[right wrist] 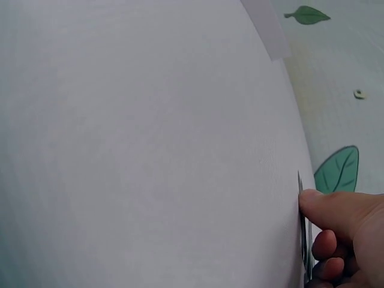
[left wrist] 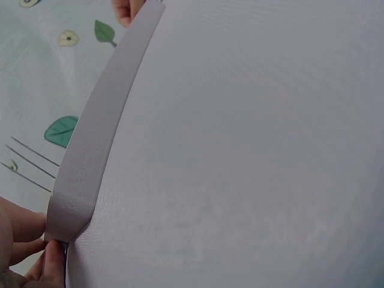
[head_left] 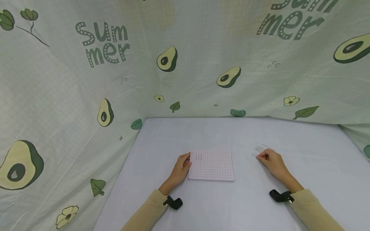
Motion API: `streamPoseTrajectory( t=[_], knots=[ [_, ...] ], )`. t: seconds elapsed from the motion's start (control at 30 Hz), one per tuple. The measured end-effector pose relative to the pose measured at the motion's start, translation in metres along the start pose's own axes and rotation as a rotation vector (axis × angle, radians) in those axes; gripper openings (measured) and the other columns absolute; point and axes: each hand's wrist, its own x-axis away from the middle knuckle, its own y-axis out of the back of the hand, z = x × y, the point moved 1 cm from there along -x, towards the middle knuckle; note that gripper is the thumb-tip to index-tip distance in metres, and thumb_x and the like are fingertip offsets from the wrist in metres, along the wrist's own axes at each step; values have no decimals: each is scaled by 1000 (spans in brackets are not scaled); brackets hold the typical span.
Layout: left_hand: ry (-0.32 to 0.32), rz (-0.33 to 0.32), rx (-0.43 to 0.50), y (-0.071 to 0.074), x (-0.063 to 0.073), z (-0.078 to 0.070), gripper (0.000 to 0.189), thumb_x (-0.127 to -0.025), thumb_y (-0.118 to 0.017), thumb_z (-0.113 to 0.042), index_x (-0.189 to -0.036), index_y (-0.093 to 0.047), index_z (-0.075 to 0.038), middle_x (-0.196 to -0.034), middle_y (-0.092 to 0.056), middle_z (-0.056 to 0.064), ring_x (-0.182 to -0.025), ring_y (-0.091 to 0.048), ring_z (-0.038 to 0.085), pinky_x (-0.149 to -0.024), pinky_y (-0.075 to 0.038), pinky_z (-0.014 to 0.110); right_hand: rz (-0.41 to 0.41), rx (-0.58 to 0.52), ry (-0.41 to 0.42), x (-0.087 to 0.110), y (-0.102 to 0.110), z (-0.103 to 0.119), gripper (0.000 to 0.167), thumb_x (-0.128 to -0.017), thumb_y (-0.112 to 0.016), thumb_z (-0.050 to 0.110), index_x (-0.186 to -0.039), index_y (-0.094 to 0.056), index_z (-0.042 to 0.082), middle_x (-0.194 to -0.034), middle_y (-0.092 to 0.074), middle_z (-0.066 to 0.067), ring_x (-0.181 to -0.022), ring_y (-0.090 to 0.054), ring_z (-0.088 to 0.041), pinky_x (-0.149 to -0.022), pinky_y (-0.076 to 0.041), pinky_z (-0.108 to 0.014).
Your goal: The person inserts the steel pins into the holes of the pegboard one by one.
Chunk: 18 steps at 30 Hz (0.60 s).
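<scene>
A pale pink board (head_left: 212, 175) with rows of small holes lies on the table. My left hand (head_left: 178, 168) grips its left edge, thumb in front and fingers behind; the left wrist view shows them pinching the board's corner. Three thin metal rods (head_left: 198, 157) stand upright in holes near the upper left corner. Over to the right, several more thin rods (head_left: 259, 149) lie side by side on the table. My right hand (head_left: 273, 163) is over them, and its thumb and curled fingers pinch a thin metal rod (right wrist: 300, 180) near the tabletop.
A white cloth covers the table (head_left: 245, 205). Behind and to the left hangs a pale curtain (head_left: 196, 38) printed with avocados and leaves. Each wrist wears a black camera, such as the left wrist's camera (head_left: 174, 203).
</scene>
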Motion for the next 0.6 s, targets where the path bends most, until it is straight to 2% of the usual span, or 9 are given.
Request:
streamPoseTrajectory(
  t=[0.6],
  knots=[
    [16, 10, -12, 1, 0, -1, 50, -105, -49, -6, -151, -35, 3, -144, -40, 21, -130, -46, 29, -111, -40, 36, -12, 30, 72, 0, 0, 6, 8, -90, -69, -2, -87, -63, -5, -77, -55, -5, -69, -45, -13, -55, -38, -25]
  ],
)
